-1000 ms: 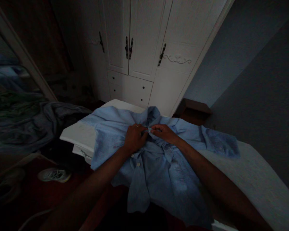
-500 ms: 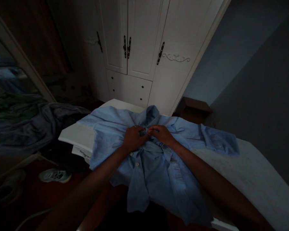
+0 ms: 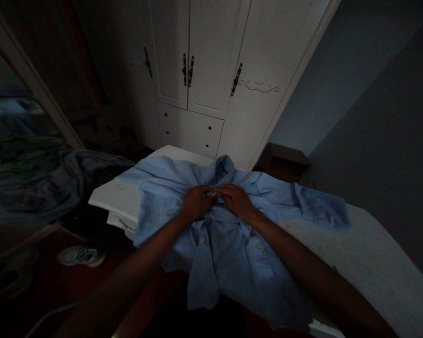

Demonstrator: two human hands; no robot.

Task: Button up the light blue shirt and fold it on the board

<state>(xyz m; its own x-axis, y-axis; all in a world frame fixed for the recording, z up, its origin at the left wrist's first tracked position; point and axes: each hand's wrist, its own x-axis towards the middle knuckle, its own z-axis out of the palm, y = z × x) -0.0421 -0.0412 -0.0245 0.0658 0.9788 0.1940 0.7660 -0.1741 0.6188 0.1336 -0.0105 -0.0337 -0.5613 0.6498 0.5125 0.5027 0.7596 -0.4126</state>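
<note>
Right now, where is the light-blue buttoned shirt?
The shirt lies lower-centre in the head view, across the white tabletop, left hand and right hand near its collar.

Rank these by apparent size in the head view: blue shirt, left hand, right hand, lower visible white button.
1. Blue shirt
2. Left hand and right hand: alike, so unranked
3. Lower white button

Blue shirt (image 3: 229, 256), fingers (image 3: 229, 188) below collar (image 3: 223, 165), wardrobe (image 3: 215, 61)
</note>
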